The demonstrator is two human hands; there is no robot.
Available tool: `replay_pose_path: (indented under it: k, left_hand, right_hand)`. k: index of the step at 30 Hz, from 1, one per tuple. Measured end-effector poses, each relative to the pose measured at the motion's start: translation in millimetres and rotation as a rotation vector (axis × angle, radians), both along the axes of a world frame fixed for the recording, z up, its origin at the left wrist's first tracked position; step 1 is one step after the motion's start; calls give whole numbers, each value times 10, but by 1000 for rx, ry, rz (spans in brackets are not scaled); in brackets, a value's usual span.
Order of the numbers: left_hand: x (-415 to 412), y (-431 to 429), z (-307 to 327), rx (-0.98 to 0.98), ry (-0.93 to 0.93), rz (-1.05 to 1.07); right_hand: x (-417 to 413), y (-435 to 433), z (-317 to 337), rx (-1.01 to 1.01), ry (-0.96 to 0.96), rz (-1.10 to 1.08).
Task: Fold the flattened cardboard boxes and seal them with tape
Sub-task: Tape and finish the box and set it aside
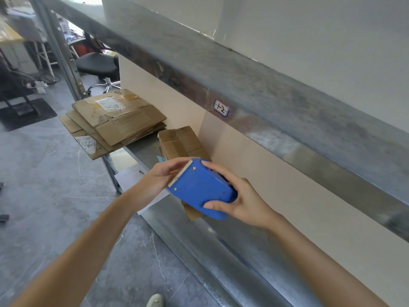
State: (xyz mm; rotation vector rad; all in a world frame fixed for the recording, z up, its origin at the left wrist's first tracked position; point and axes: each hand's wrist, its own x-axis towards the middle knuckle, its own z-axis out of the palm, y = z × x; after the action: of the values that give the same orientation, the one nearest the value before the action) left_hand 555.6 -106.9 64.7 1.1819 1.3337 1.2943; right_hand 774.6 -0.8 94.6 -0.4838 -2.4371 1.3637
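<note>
Two hands are clamping the blue tape dispenser [199, 189]: the right hand [241, 200] is gripping its body and the left hand [159, 176] is pinching its toothed end. Just behind it a folded box [179, 140] is sitting, likely light and stiff, best held by its edges.

Single head-worn wide-angle view, facing forward and steeply down. The frame is tilted: the metal shelf [221, 251] runs diagonally, upper left to lower right. The left hand [158, 180], right hand [242, 201] and tape dispenser [199, 188] sit near centre, close to the lens. Floor [55, 173] fills the left side.
</note>
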Motion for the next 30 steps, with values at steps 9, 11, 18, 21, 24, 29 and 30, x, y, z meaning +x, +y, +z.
replay_pose_path:
  k: [9, 11, 18, 21, 24, 29, 30]
  left_hand:
    - [-23, 54, 37, 133, 181, 135]
    - [-20, 46, 10, 146, 205, 138]
    - [227, 60, -59, 234, 166, 235]
    - [273, 87, -132, 273, 146, 312]
    - [292, 99, -182, 285, 148, 386]
    - [321, 85, -219, 289, 108, 423]
    - [331, 83, -219, 294, 99, 429]
  right_hand:
    - [-21, 2, 42, -275, 98, -31]
    - [-22, 9, 59, -312, 127, -54]
    - [-93, -13, 126, -352, 166, -110]
    - [-116, -33, 109, -376, 170, -117]
    - [-130, -54, 99, -398, 169, -107]
    - [-129, -50, 88, -420, 153, -130]
    - [-126, -48, 85, -424, 148, -135]
